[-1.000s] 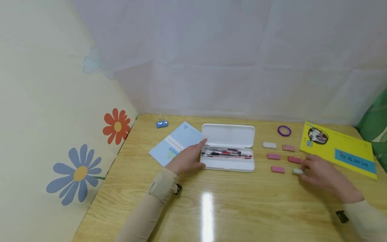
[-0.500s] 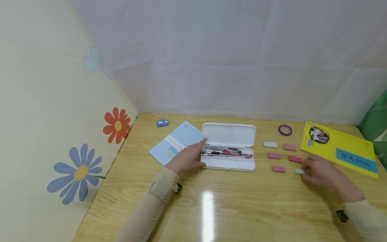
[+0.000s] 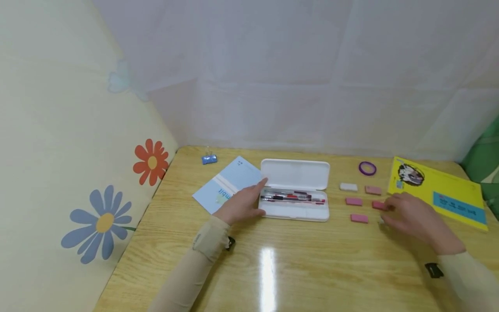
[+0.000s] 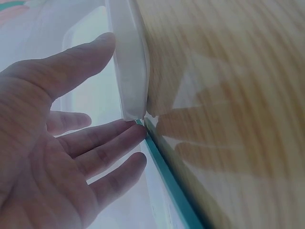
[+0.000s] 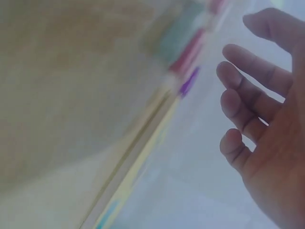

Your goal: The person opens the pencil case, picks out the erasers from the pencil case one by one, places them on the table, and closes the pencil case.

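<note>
My left hand [image 3: 241, 206] rests at the left end of an open white pencil case [image 3: 295, 173], with several pens [image 3: 290, 197] inside. Its fingers are extended, with the fingertips by the case's corner in the left wrist view. On the right, my right hand [image 3: 413, 219] hovers over a pale green eraser [image 5: 183, 31], mostly hidden by it in the head view. The right wrist view shows those fingers loosely bent and holding nothing. Beside it lie a deep pink eraser [image 3: 377, 204], pink erasers [image 3: 354, 201] and a white eraser [image 3: 348, 186], in two columns.
A blue notebook [image 3: 238, 173] lies partly under my left hand. Behind it is a blue binder clip [image 3: 209, 159]. A purple ring [image 3: 367, 168] sits behind the erasers, and a yellow book [image 3: 425, 184] lies to the right on the wooden table [image 3: 312, 264].
My right hand has let go of the pale green eraser, which stays on the table, and has shifted slightly away from me and to the left. The left hand has stayed in place.
</note>
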Demonstrator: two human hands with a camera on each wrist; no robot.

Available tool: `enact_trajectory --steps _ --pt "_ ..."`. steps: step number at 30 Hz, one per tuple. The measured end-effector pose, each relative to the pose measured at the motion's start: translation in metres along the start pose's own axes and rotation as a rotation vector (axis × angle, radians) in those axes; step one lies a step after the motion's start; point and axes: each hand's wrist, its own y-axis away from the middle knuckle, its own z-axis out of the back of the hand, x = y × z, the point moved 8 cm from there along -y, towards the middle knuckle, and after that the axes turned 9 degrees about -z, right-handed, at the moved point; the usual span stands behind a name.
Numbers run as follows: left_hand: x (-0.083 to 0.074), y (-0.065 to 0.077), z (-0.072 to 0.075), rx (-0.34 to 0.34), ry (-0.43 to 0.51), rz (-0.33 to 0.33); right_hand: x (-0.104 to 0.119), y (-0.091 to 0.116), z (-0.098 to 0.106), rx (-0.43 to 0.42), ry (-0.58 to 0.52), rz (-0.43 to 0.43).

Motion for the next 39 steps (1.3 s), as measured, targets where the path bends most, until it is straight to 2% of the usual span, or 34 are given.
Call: enact_trajectory --steps 7,12,18,21,23,30,35,39 --pt "0.002 0.0 -0.001 -0.003 0.016 -0.006 0.051 -0.031 0.018 -0.154 -0.077 0.12" --pt "0.001 -0.001 -0.005 0.001 0.027 -0.014 0.08 -0.059 0.013 -0.145 -0.165 0.094" --pt "-0.002 -0.005 -0.006 0.011 0.017 -0.014 0.096 -0.081 0.005 -0.083 -0.218 0.026" --pt "-0.004 -0.005 -0.005 0.014 0.008 -0.014 0.099 -0.083 0.007 -0.09 -0.223 0.002" --pt "-0.005 -0.005 -0.003 0.008 -0.002 -0.018 0.101 -0.082 0.011 -0.125 -0.246 -0.008" --pt "-0.004 -0.005 0.0 -0.008 -0.02 -0.006 0.103 -0.073 0.027 -0.337 -0.356 -0.027" --pt "-0.006 -0.003 0.001 0.009 -0.053 -0.036 0.101 -0.069 0.024 -0.315 -0.435 -0.023" --pt "-0.009 0.005 0.018 -0.025 -0.085 -0.088 0.105 -0.065 0.025 -0.264 -0.442 0.059"
